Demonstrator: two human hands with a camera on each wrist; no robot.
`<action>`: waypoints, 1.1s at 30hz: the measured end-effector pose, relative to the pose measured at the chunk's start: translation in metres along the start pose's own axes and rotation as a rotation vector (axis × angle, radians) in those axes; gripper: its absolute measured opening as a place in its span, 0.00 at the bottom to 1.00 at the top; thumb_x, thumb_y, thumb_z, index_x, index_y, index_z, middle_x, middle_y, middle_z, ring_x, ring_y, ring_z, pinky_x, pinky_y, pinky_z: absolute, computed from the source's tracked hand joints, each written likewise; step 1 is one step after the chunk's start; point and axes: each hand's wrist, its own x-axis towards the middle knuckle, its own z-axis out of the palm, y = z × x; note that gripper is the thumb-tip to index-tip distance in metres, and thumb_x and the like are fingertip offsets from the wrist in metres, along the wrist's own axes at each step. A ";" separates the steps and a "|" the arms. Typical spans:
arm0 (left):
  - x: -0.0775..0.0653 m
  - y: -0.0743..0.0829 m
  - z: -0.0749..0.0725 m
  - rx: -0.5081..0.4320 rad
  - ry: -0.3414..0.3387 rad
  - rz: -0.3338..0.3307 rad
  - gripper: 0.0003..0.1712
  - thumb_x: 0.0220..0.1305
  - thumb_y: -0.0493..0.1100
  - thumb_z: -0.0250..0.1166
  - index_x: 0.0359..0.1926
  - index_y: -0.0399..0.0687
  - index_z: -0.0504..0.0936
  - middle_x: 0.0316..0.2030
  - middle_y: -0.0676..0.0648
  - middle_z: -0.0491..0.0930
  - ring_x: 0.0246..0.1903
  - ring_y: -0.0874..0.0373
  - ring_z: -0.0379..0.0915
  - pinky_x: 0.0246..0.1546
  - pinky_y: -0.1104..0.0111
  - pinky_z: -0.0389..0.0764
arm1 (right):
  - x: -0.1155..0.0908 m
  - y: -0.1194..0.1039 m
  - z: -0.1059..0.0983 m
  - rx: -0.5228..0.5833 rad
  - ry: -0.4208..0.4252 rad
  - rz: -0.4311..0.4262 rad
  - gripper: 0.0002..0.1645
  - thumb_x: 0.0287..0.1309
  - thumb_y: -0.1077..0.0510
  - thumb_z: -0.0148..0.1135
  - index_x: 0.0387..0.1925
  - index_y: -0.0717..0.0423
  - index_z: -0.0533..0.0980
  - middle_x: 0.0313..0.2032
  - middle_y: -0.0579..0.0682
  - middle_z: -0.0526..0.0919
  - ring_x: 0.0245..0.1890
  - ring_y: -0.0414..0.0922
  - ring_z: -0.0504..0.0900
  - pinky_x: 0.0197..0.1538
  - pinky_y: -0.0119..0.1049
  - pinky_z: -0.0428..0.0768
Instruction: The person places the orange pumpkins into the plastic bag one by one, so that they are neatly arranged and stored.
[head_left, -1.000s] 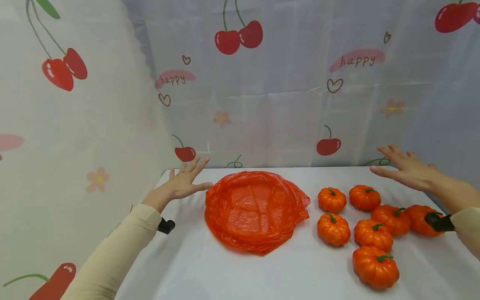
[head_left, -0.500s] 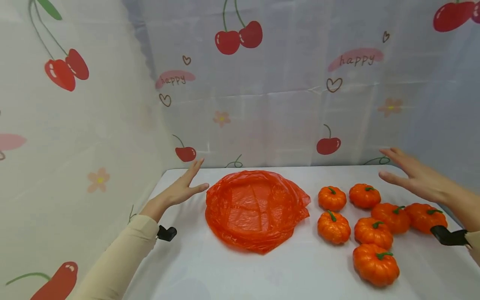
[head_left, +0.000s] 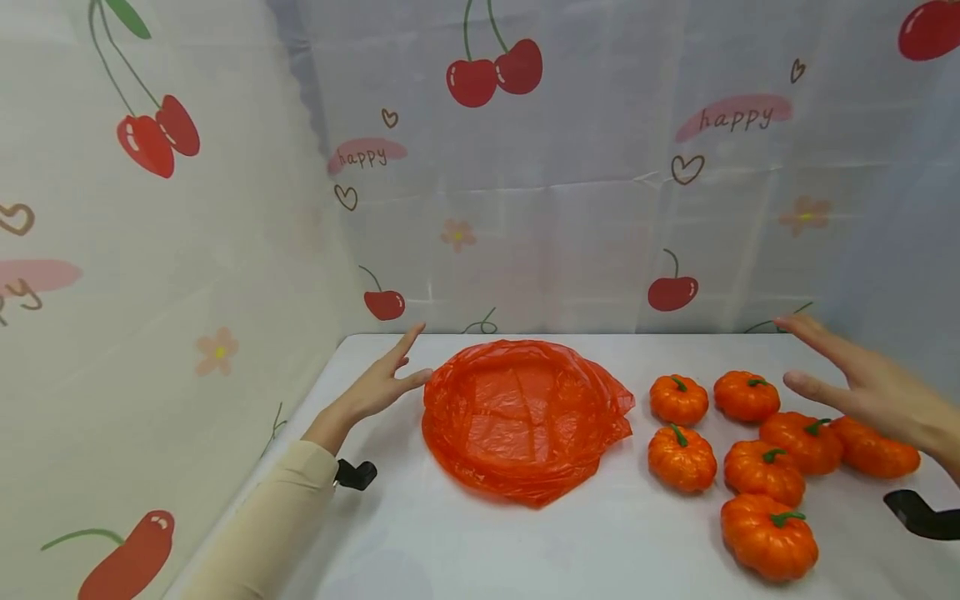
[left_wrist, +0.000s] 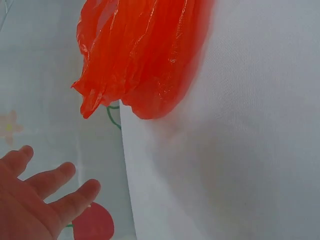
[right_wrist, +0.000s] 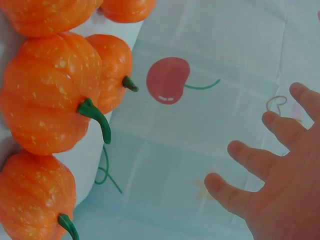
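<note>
A thin red plastic bag lies spread on the white table, its mouth opened wide like a shallow bowl. Just left of its rim hovers my left hand, fingers extended and holding nothing. In the left wrist view, its fingers show below the crinkled bag. Several small orange pumpkins with green stems, among them a front one, sit in a loose group right of the bag. Over the rear right ones is my right hand, fingers straight. In the right wrist view, the fingers are spread apart, away from a large-looking pumpkin.
A light cloth wall printed with cherries, hearts and flowers stands behind the table, and another cloth side rises on the left. Black wrist mounts sit at both wrists.
The head view has turned slightly left. My left hand's spread fingers have drawn closer together. My right hand has sunk a little lower over the pumpkins. The bag and pumpkins stay put.
</note>
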 end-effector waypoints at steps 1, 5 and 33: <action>-0.001 -0.001 0.001 -0.011 0.000 -0.007 0.49 0.66 0.69 0.63 0.78 0.90 0.44 0.83 0.56 0.46 0.77 0.37 0.57 0.68 0.33 0.66 | -0.002 -0.001 0.002 -0.001 0.008 -0.005 0.51 0.74 0.42 0.55 0.83 0.49 0.39 0.79 0.73 0.41 0.66 0.83 0.55 0.52 0.87 0.55; -0.003 -0.004 0.004 -0.051 -0.001 -0.031 0.42 0.67 0.68 0.64 0.78 0.81 0.57 0.79 0.57 0.59 0.76 0.42 0.60 0.67 0.36 0.71 | -0.011 0.000 0.008 0.040 0.042 -0.029 0.51 0.73 0.45 0.59 0.84 0.44 0.42 0.79 0.73 0.45 0.65 0.82 0.57 0.50 0.85 0.57; 0.001 -0.034 0.039 -0.285 0.054 0.063 0.27 0.63 0.49 0.75 0.63 0.52 0.83 0.76 0.47 0.64 0.66 0.37 0.73 0.63 0.43 0.79 | -0.058 0.021 0.057 0.265 0.031 -0.134 0.40 0.76 0.59 0.53 0.82 0.41 0.52 0.71 0.18 0.58 0.57 0.15 0.62 0.44 0.37 0.83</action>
